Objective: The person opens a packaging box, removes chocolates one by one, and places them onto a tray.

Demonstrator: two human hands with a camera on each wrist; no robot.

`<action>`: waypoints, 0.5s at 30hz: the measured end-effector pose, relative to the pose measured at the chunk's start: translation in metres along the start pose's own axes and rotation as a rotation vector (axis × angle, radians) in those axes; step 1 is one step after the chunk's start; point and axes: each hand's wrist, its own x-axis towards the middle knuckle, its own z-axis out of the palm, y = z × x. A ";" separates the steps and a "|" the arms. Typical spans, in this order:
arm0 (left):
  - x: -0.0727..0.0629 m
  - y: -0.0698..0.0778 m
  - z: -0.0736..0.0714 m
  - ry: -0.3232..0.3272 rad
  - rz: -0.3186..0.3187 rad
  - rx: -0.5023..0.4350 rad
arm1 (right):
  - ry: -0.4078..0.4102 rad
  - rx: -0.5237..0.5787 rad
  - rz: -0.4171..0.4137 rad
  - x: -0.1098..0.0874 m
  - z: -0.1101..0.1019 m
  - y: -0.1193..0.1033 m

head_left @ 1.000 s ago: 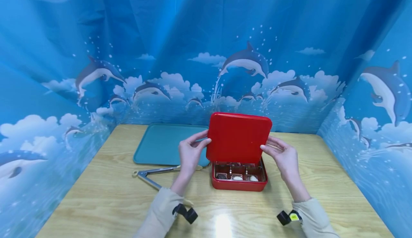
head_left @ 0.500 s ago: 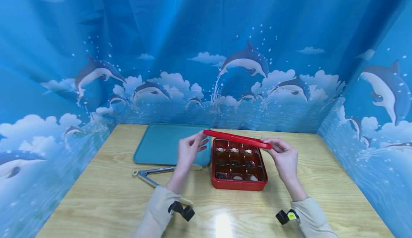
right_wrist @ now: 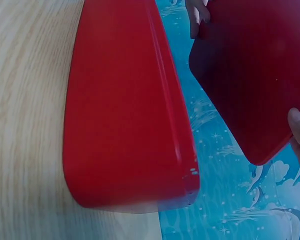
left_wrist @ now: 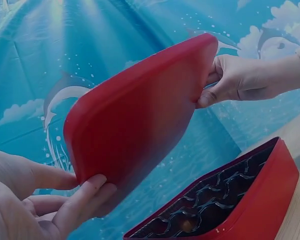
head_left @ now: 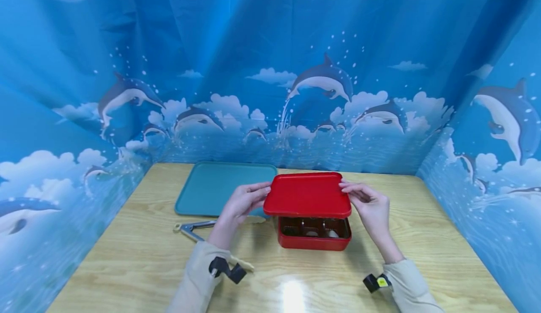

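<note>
A red rectangular lid [head_left: 308, 194] is held above the back part of a red box [head_left: 314, 243]. My left hand [head_left: 243, 202] pinches the lid's left edge, fingers and thumb on its two faces in the left wrist view. At the opposite edge my right hand [head_left: 373, 209] grips the lid between thumb and fingers. The box stands on the table, uncovered at its front, where dark compartments with small pale and dark pieces, like chocolates, show. Its rear compartments are hidden behind the lid in the head view. In the left wrist view, the lid [left_wrist: 135, 120] hangs tilted, apart from the box.
A teal tray [head_left: 211, 186] lies at the back left of the wooden table [head_left: 127, 256]. Spread metal tongs [head_left: 190, 230] with pale tips lie in front of it, partly under the left forearm. A blue dolphin-print curtain [head_left: 262, 82] encloses the table's back and sides.
The lid has swung from nearly upright, through edge-on, to a slanted position with its broad face showing over the box. My left hand has shifted along with its edge; the box stays put.
</note>
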 end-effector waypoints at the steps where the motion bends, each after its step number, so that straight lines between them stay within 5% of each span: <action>1: 0.000 0.000 0.000 0.002 -0.001 -0.003 | 0.003 -0.004 -0.003 0.000 0.000 0.002; 9: 0.000 0.002 0.001 0.045 0.061 -0.111 | 0.059 0.063 0.056 0.001 0.000 0.000; 15: -0.001 0.003 -0.002 0.083 0.082 -0.107 | -0.035 0.221 0.317 0.004 -0.007 -0.010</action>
